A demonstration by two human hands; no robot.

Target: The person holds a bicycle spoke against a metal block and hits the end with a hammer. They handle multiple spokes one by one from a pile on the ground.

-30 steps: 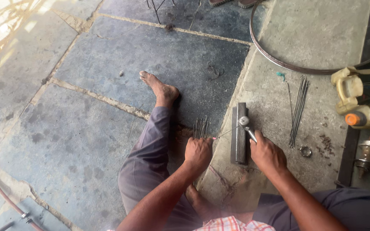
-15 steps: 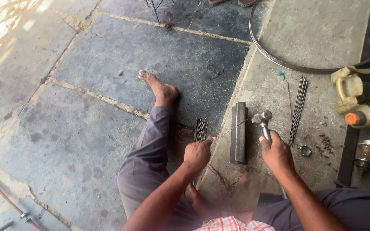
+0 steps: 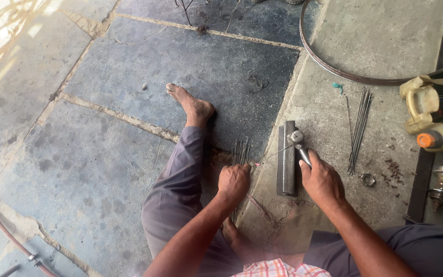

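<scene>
- On the stone floor, at about six o'clock from the centre of the view, we sit with one leg stretched out, bare foot toward twelve.
- Our right hand is closed around the handle of a small hammer, whose metal head rests over the top end of a dark steel block lying on the floor.
- Our left hand, at nine o'clock from the block, is closed in a pinch on one thin wire spoke; the spoke runs from the fingers up toward two o'clock, its far end meeting the block just under the hammer head.
- Just above the left hand, at twelve o'clock, a small bunch of spokes stands against our leg.
- At three o'clock from the block lies a loose bundle of long spokes — near it a small metal ring.
- A wheel rim curves across the floor at one o'clock.
- We judge the held spoke light, springy and slick — best pinched near the struck end so it does not whip or roll off the block.
- The hammer looks compact and head-heavy; a grip low on its handle suits it.
</scene>
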